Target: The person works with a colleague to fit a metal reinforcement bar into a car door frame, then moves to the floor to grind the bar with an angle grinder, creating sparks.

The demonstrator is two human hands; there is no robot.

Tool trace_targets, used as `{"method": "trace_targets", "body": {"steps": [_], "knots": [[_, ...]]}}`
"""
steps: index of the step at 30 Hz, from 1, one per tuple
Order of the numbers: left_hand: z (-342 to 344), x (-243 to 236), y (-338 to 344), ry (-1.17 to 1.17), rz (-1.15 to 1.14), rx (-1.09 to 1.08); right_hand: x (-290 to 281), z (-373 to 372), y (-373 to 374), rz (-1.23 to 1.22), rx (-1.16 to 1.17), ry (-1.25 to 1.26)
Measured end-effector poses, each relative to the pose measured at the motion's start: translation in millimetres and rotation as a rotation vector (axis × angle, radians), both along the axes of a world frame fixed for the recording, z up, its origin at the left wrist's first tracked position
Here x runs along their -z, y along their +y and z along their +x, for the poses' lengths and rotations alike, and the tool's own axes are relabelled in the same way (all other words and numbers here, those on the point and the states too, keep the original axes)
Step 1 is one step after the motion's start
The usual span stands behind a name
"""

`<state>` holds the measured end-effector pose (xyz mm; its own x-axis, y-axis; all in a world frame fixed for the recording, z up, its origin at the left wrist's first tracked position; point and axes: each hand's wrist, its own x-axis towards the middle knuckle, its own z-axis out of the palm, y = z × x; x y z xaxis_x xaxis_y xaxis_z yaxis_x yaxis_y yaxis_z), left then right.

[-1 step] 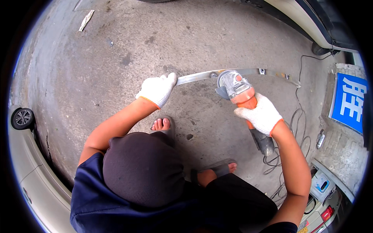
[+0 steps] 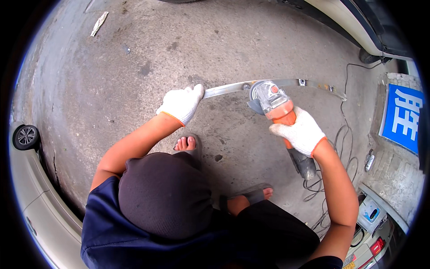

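Observation:
My left hand (image 2: 181, 105), in a white knit glove with an orange cuff, is closed around the near-left end of a long, thin metal strip (image 2: 226, 88). The strip stretches away to the right in a shallow bend, with small fittings and rusty spots along it. In my right hand (image 2: 303, 133), gloved the same way, is an orange and grey angle grinder (image 2: 283, 113), gripped round its body. Its head and guard overlap the middle of the strip; whether the disc touches the metal I cannot tell.
A black cord (image 2: 344, 134) loops over the concrete floor (image 2: 148, 49) on the right. A beige car (image 2: 33, 193) stands at the left. On the right are a blue sign (image 2: 403, 117) and a blue-and-white box (image 2: 371, 214). My sandalled feet are below the strip.
The grinder has shifted a hair to the left. My left hand and the strip look the same.

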<state>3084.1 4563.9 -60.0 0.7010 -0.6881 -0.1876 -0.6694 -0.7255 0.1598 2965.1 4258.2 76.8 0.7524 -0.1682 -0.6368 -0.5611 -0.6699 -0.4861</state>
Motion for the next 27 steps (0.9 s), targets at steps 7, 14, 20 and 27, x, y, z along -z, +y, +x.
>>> {"method": "trace_targets", "body": {"steps": [7,14,20,27], "knots": [[-2.0,0.5,-0.1,-0.017,-0.032,0.008,-12.1,20.7,15.5,0.005,-0.031,0.108],[-4.1,-3.6,-1.4,-0.005,-0.050,0.007,-8.6,19.3,16.4,-0.009,-0.027,0.054],[-8.1,0.8,2.0,0.020,-0.038,-0.001,-14.8,23.4,15.4,-0.020,-0.036,0.131],[-5.3,0.8,0.3,0.023,-0.028,0.001,-11.7,20.1,15.5,-0.026,-0.024,0.097]]}}
